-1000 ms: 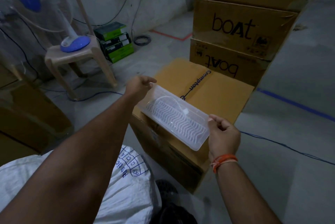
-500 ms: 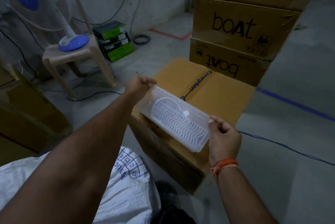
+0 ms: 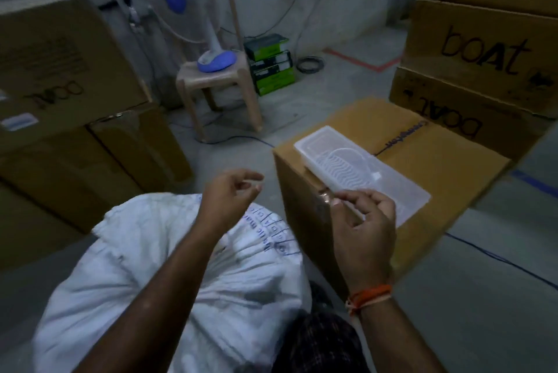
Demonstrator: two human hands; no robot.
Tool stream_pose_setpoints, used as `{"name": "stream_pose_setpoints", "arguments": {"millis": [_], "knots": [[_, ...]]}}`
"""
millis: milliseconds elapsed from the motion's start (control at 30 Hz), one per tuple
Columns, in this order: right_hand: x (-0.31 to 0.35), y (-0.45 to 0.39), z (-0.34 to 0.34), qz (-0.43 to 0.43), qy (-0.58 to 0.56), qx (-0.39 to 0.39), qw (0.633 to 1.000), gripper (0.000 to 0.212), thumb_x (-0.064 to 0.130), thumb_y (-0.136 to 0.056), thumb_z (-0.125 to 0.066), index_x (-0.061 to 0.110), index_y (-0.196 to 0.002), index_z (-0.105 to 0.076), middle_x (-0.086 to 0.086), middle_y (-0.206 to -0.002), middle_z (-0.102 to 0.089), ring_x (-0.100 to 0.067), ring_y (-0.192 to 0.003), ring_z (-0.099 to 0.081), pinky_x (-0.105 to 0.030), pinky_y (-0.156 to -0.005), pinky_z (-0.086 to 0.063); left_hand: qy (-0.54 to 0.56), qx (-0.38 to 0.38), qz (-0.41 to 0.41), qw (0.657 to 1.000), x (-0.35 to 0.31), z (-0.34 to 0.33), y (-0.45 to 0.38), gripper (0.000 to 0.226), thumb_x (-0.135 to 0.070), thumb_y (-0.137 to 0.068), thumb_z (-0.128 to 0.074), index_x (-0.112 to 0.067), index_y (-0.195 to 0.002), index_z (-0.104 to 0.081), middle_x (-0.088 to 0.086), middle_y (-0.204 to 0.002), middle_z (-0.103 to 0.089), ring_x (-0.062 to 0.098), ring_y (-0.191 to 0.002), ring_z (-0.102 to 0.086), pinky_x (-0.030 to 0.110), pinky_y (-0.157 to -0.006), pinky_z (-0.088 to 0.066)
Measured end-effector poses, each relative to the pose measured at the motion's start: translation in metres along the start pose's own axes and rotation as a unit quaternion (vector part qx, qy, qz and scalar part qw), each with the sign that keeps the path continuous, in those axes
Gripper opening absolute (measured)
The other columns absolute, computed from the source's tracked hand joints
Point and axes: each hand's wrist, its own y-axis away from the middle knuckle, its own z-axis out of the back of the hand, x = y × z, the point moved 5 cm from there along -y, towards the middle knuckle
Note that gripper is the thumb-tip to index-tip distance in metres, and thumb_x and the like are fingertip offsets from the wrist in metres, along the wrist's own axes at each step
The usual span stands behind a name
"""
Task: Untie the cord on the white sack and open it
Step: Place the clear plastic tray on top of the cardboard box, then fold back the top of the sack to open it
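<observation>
The white woven sack [image 3: 145, 276] with blue print lies on the floor at the bottom left, its gathered neck under my left forearm. I cannot see the cord. My left hand [image 3: 232, 191] hovers above the sack's far end with fingers loosely curled and nothing in it. My right hand [image 3: 362, 230] is in the air just right of the sack, in front of the cardboard box [image 3: 453, 167], fingers apart and empty. A clear plastic case [image 3: 359, 170] lies flat on top of that box, apart from both hands.
Stacked "boat" cartons [image 3: 483, 49] stand at the right, and more cartons [image 3: 69, 76] at the left. A plastic chair [image 3: 217, 85] with a blue-based fan [image 3: 211, 55] stands behind the sack, green boxes [image 3: 271, 67] beside it. Cables run across the grey floor [image 3: 471, 297].
Both hands let go of the clear plastic case, which now rests on the cardboard box. The hands pulled back over the sack, and my view swung left and down.
</observation>
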Motion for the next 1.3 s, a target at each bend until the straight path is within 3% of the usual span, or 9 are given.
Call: {"name": "stream_pose_setpoints", "arguments": {"millis": [133, 267, 433, 567, 733, 900, 1067, 1167, 1300], "knots": [[0.010, 0.054, -0.056, 0.001, -0.002, 0.165, 0.986, 0.017, 0.008, -0.082, -0.076, 0.025, -0.088, -0.079, 0.002, -0.105, -0.058, -0.016, -0.092, -0.066, -0.037, -0.094, -0.057, 0.012, -0.054, 0.069, 0.996, 0.045, 0.053, 0.081, 0.013, -0.020, -0.093, -0.077, -0.024, -0.103, -0.083, -0.009, -0.095, -0.081, 0.002, -0.083, -0.075, 0.006, -0.065, -0.050], [0.028, 0.117, -0.096, 0.013, -0.016, 0.285, 0.958, 0.025, 0.010, -0.083, -0.076, 0.034, -0.087, -0.076, 0.008, -0.102, -0.060, -0.012, -0.091, -0.066, -0.021, -0.083, -0.054, 0.045, -0.087, 0.129, 0.987, 0.083, 0.097, 0.145, 0.014, -0.020, -0.094, -0.076, -0.023, -0.107, -0.082, -0.009, -0.108, -0.080, 0.005, -0.091, -0.076, 0.004, -0.065, -0.051], [0.044, 0.173, -0.124, 0.027, -0.005, 0.371, 0.928, 0.019, 0.015, -0.086, -0.075, 0.034, -0.090, -0.078, 0.007, -0.105, -0.062, -0.004, -0.090, -0.066, -0.003, -0.074, -0.046, 0.061, -0.127, 0.168, 0.976, 0.115, 0.132, 0.199, 0.014, -0.023, -0.094, -0.076, -0.028, -0.105, -0.082, -0.010, -0.093, -0.078, 0.004, -0.086, -0.073, 0.009, -0.064, -0.046], [0.046, 0.196, -0.137, 0.022, -0.013, 0.392, 0.920, 0.025, 0.010, -0.086, -0.073, 0.035, -0.084, -0.076, 0.013, -0.100, -0.068, -0.001, -0.085, -0.066, -0.004, -0.074, -0.048, 0.085, -0.150, 0.180, 0.968, 0.134, 0.141, 0.220, 0.015, -0.020, -0.093, -0.077, -0.026, -0.105, -0.082, -0.012, -0.091, -0.077, 0.006, -0.085, -0.074, 0.013, -0.069, -0.048], [0.027, 0.209, -0.161, -0.025, -0.006, 0.394, 0.919, 0.015, 0.014, -0.087, -0.073, 0.027, -0.088, -0.080, 0.010, -0.096, -0.079, -0.005, -0.084, -0.072, -0.029, -0.082, -0.060, 0.151, -0.179, 0.201, 0.951, 0.166, 0.140, 0.219, 0.022, -0.014, -0.092, -0.077, -0.022, -0.113, -0.080, 0.000, -0.102, -0.082, 0.010, -0.094, -0.077, 0.024, -0.082, -0.063], [0.024, 0.203, -0.204, -0.003, 0.008, 0.397, 0.918, 0.022, 0.016, -0.090, -0.075, 0.024, -0.110, -0.076, 0.001, -0.099, -0.077, -0.010, -0.090, -0.072, -0.007, -0.073, -0.053, 0.205, -0.178, 0.215, 0.938, 0.191, 0.133, 0.192, 0.035, -0.006, -0.097, -0.070, -0.017, -0.131, -0.071, 0.001, -0.120, -0.070, 0.005, -0.094, -0.067, 0.009, -0.060, -0.056], [0.007, 0.190, -0.262, 0.057, 0.101, 0.381, 0.917, 0.038, 0.034, -0.087, -0.074, 0.021, -0.122, -0.074, -0.001, -0.090, -0.075, -0.026, -0.096, -0.070, -0.042, -0.091, -0.058, 0.171, -0.130, 0.246, 0.945, 0.223, 0.114, 0.152, 0.042, -0.026, -0.097, -0.074, -0.029, -0.138, -0.065, 0.004, -0.130, -0.069, 0.017, -0.105, -0.070, 0.038, -0.093, -0.064], [-0.007, 0.184, -0.291, 0.053, 0.144, 0.388, 0.909, 0.042, 0.035, -0.087, -0.074, 0.018, -0.124, -0.073, -0.005, -0.098, -0.076, -0.027, -0.101, -0.069, -0.042, -0.097, -0.055, 0.151, -0.094, 0.212, 0.961, 0.234, 0.106, 0.131, 0.048, -0.032, -0.094, -0.077, -0.027, -0.140, -0.064, -0.004, -0.145, -0.063, 0.012, -0.128, -0.058, 0.035, -0.110, -0.052], [-0.021, 0.171, -0.307, 0.029, 0.148, 0.372, 0.916, 0.033, 0.023, -0.081, -0.080, 0.013, -0.113, -0.076, -0.007, -0.107, -0.078, -0.023, -0.099, -0.072, -0.034, -0.097, -0.054, 0.065, -0.151, 0.211, 0.964, 0.247, 0.113, 0.119, 0.038, -0.026, -0.089, -0.082, -0.023, -0.126, -0.074, -0.006, -0.134, -0.072, 0.012, -0.126, -0.064, 0.023, -0.108, -0.046]]}}
